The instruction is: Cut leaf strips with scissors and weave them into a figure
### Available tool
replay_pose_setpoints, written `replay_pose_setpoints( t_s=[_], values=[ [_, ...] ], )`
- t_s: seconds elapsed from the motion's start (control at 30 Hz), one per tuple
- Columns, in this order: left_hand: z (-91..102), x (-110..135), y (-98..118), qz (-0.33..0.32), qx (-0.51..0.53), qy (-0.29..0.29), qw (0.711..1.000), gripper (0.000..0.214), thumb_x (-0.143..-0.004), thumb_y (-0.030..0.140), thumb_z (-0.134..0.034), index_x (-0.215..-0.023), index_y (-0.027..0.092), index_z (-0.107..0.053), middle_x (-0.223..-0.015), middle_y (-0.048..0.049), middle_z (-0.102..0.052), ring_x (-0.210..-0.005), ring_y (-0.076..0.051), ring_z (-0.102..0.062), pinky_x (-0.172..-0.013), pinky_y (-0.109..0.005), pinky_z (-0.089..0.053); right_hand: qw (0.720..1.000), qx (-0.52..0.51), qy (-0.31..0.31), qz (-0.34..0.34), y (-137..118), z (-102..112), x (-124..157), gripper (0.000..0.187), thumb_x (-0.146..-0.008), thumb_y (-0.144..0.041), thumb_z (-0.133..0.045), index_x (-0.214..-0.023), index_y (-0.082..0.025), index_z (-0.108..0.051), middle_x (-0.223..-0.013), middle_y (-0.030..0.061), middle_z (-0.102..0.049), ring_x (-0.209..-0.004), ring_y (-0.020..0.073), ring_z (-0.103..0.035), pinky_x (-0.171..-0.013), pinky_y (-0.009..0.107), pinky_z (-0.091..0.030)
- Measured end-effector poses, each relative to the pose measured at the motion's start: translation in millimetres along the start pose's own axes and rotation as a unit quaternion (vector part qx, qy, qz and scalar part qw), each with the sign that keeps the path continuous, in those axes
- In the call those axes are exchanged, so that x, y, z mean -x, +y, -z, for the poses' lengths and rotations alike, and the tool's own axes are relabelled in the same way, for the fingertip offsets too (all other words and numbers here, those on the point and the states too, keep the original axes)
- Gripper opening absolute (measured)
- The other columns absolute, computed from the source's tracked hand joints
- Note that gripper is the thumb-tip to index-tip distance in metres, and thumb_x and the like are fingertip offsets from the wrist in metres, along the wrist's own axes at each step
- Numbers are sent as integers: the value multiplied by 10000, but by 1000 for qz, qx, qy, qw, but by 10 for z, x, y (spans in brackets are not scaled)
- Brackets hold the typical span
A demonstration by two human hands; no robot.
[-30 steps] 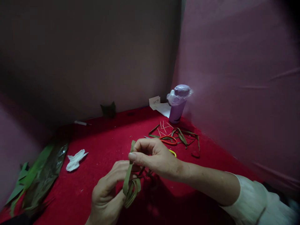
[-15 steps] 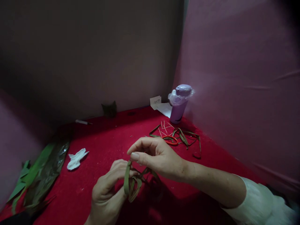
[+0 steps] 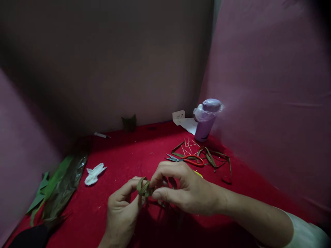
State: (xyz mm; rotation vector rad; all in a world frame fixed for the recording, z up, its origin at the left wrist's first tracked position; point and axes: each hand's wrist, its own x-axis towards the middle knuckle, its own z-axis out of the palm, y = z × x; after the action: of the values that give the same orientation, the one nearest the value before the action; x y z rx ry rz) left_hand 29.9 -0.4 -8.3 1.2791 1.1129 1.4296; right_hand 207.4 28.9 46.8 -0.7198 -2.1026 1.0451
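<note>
Low in the middle of the view, a looped green leaf strip (image 3: 143,187) is folded into small overlapping rings. My left hand (image 3: 123,208) pinches it from the left between thumb and fingers. From the right, the thumb and index finger of my right hand (image 3: 184,187) close on the strip's right side. Darker lengths of strip hang beneath the hands, partly hidden by shadow. Just beyond my right hand lie scissors with red handles (image 3: 192,159), blades pointing left. A yellow curved edge (image 3: 198,174) shows behind the right hand.
Loose brown-green strips (image 3: 210,158) and several thin sticks (image 3: 188,145) lie at right. A purple cup (image 3: 204,129) in plastic stands by white papers (image 3: 188,124). White tissue (image 3: 94,174), large leaves (image 3: 63,187), a pen-like object (image 3: 101,135) and a dark leaf piece (image 3: 129,123) are farther left.
My right hand has come down onto the strip, and the loop looks smaller and tighter. The view has shifted, so the whole scissors now show and the surroundings sit farther right.
</note>
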Motion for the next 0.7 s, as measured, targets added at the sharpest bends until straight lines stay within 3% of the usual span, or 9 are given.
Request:
replay_pose_setpoints(
  t_s=[0.2,0.43,0.63,0.7],
  values=[
    [1,11,12,55,0,20,998,149,-605,147,-752,-725,233,-731,-668,35,-677,-622,-130,-589,-582,-185,-470,993,74,55,75,90,-144,36,70,-795,-166,-628,-830,-105,-629,-718,1,-537,-666,95,-491,-631,212,-394],
    [-17,9,22,55,-35,21,998,88,-638,165,-717,-712,212,-730,-634,24,-664,-624,-136,-564,-588,-192,-456,978,157,78,117,117,-262,51,31,-805,-138,-574,-815,-128,-602,-696,10,-538,-626,112,-464,-578,235,-357],
    [21,3,-23,102,25,10,994,74,-625,222,-749,-672,187,-703,-629,14,-670,-600,-121,-557,-572,-186,-448,966,143,93,193,78,-149,49,90,-839,-170,-530,-800,-132,-601,-635,19,-568,-562,113,-470,-553,253,-366],
    [40,1,-58,123,68,-13,990,89,-631,233,-753,-672,186,-691,-630,16,-666,-597,-112,-567,-590,-186,-449,971,104,129,173,82,-73,20,105,-839,-152,-523,-759,-139,-590,-599,-2,-547,-528,97,-455,-534,240,-365]
  ],
)
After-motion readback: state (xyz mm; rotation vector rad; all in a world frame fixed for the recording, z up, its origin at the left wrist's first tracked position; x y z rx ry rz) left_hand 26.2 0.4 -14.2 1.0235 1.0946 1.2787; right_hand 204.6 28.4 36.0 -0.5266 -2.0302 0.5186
